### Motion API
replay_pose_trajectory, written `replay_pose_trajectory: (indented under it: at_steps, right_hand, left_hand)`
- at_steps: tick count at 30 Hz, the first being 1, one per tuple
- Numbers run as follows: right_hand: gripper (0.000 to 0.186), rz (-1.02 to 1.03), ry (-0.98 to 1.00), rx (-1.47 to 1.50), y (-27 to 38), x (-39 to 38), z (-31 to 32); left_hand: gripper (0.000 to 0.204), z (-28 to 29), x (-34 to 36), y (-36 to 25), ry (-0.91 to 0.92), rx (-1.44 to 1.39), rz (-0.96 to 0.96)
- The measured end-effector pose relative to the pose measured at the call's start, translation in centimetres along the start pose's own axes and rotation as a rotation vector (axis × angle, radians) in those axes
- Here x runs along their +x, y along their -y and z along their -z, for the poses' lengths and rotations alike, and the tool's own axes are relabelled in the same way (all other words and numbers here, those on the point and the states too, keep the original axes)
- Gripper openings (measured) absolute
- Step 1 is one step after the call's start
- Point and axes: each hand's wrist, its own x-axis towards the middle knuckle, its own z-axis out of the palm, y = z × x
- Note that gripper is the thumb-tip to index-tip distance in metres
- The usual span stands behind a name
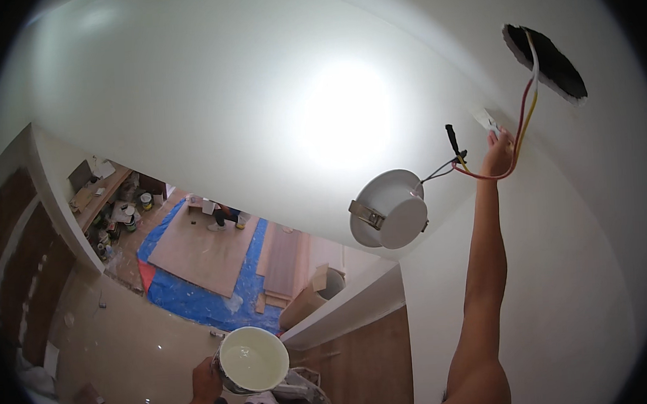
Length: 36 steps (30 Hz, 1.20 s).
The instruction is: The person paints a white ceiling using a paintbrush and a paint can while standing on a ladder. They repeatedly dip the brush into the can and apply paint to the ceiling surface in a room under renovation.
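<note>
High on the right, my right arm reaches up and my right hand [500,154] is closed around a small flat paintbrush [487,121]. Its pale end meets the white surface near the corner line. At the lower middle, my left hand [206,381] grips the side of a paint bucket [255,359] with creamy white paint inside. The fingers behind the bucket are partly hidden. A round recessed downlight [389,210] with metal spring clips dangles left of my right arm. Red, yellow and white wires [519,134] run from it past my right wrist to a ragged ceiling hole [546,62].
Far below, a person [226,215] crouches by a wooden board [202,246] on a blue sheet [181,291]. A cluttered bench [101,197] stands left. A white ledge [352,304] and a brown panel [367,366] lie below the downlight.
</note>
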Motion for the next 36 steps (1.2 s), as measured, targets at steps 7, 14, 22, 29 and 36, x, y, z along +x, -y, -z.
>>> replay_pose_trajectory:
  at_steps: [7,14,22,29,36]
  right_hand:
    - [0.035,-0.131,0.421,0.339,5.8,-9.0,-11.5]
    - [0.021,-0.144,0.697,0.507,9.2,-11.6,-24.3]
    - [0.021,-0.072,0.525,0.256,5.1,-5.6,-18.2]
    - [0.035,-0.032,0.31,-0.001,1.7,3.7,-2.7]
    - [0.041,-0.212,0.026,0.066,4.3,-5.0,10.9]
  left_hand:
    - [0.022,0.7,0.1,-1.0,0.004,0.066,0.003]
    - [0.023,-0.1,-0.1,-0.8,-0.013,0.077,-0.014]
    - [0.025,-0.1,0.0,-0.8,0.012,0.07,-0.037]
    - [0.025,0.1,0.3,-0.6,0.064,0.02,-0.001]
    - [0.03,-0.2,0.1,-0.6,0.045,0.0,-0.062]
